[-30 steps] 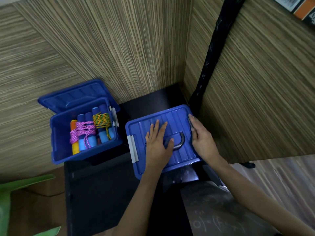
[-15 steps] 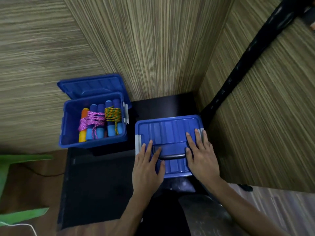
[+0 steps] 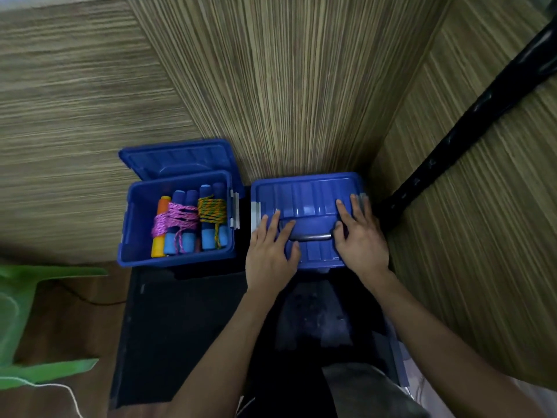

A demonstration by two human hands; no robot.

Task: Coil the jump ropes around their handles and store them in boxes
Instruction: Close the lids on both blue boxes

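Note:
Two blue plastic boxes stand side by side on a black surface against the wall. The right box (image 3: 304,197) has its lid closed, with a grey carry handle (image 3: 313,236) lying flat. My left hand (image 3: 271,251) rests flat on the lid's near left part, fingers straight. My right hand (image 3: 358,236) lies flat on the lid's right side, fingers spread. The left box (image 3: 135,212) is open, its lid (image 3: 177,158) tipped back against the wall. Inside it lie a jump rope wound in pink cord (image 3: 174,220) and another wound in yellow-green cord (image 3: 212,209), both on foam handles.
A striped wooden wall rises right behind the boxes, and a black post (image 3: 470,116) slants up at the right. A green plastic chair (image 3: 18,312) stands at the left on the wooden floor, with a white cord (image 3: 60,390) nearby.
The closed box has been turned square and slid back beside the open box near the wall. Both hands shifted to lie flat on either side of its handle.

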